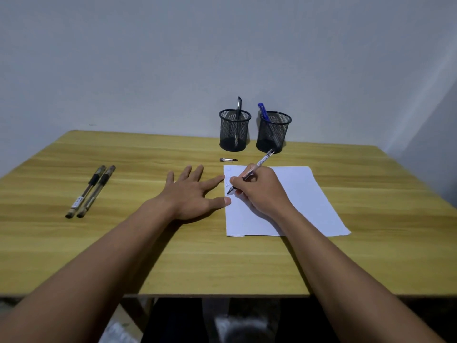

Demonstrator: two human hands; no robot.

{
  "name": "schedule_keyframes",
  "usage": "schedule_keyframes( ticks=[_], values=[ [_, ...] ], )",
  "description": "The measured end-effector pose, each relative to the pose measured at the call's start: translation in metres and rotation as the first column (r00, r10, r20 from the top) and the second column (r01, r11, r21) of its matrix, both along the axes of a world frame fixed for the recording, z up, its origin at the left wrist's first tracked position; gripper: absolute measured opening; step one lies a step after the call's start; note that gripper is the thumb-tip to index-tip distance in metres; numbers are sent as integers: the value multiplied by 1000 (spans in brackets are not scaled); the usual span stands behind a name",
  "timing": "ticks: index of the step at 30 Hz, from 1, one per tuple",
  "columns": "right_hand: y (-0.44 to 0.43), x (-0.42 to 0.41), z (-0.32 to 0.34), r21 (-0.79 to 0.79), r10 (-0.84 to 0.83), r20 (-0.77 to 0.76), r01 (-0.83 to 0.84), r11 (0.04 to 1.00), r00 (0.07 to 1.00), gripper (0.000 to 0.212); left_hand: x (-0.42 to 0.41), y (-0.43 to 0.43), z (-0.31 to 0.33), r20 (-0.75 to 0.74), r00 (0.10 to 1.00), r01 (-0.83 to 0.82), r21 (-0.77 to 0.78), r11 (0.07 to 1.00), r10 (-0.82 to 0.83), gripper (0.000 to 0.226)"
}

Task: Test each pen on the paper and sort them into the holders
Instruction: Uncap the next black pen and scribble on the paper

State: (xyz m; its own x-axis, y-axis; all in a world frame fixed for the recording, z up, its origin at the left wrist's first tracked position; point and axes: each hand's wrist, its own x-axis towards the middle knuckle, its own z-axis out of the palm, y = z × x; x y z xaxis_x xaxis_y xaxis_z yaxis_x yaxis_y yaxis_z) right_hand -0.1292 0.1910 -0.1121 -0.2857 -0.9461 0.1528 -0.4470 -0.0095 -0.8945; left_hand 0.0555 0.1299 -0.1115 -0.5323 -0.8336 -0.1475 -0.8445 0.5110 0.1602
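My right hand (262, 191) grips a clear pen (259, 164) with its tip touching the white paper (309, 201) near the sheet's left edge, where faint scribbles show. My left hand (195, 191) lies flat and spread on the table, with fingertip and thumb touching the paper's left edge. Two capped pens (90, 191) lie side by side at the left of the table. Two black mesh holders stand at the back: the left holder (233, 131) has a dark pen in it, the right holder (273, 132) a blue pen (262, 111).
A loose pen cap (228, 159) lies on the wooden table (173, 256) between the holders and the paper. A pale wall rises right behind the table. The table's near edge runs across the bottom, with dark floor below.
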Motion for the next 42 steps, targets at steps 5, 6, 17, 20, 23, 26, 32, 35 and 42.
schedule_keyframes(
  ticks=[5,6,17,20,23,26,32,35,42],
  values=[
    [-3,-1,-3,-18,-41,26,41,999,999,19,0,0,-1,-15,1000,-2,1,1000,2,78],
    [-3,-1,-3,-23,-50,14,51,998,999,19,0,0,-1,-14,1000,-2,0,1000,2,78],
    [0,-2,-3,4,-53,-24,53,999,998,18,0,1,0,-27,1000,-7,6,1000,8,78],
    [0,-3,-3,7,-61,-15,61,998,998,17,0,1,0,-20,1000,-6,4,1000,6,79],
    [-1,-4,-4,9,-69,-11,69,998,998,17,0,1,0,-16,1000,-6,3,1000,6,79],
    [-3,-5,-5,4,-83,-17,83,997,996,16,1,0,-1,-20,1000,-8,1,1000,8,80],
    [-4,-5,-4,-13,-110,-22,110,994,994,16,0,1,-1,-23,1000,-8,9,1000,8,79],
    [-2,-5,1,7,-98,-34,98,995,995,15,1,2,-1,-34,999,-6,7,1000,6,78],
    [-2,-15,17,2,-102,319,107,994,942,13,-3,-2,15,-190,978,-91,9,996,91,65]
  ],
)
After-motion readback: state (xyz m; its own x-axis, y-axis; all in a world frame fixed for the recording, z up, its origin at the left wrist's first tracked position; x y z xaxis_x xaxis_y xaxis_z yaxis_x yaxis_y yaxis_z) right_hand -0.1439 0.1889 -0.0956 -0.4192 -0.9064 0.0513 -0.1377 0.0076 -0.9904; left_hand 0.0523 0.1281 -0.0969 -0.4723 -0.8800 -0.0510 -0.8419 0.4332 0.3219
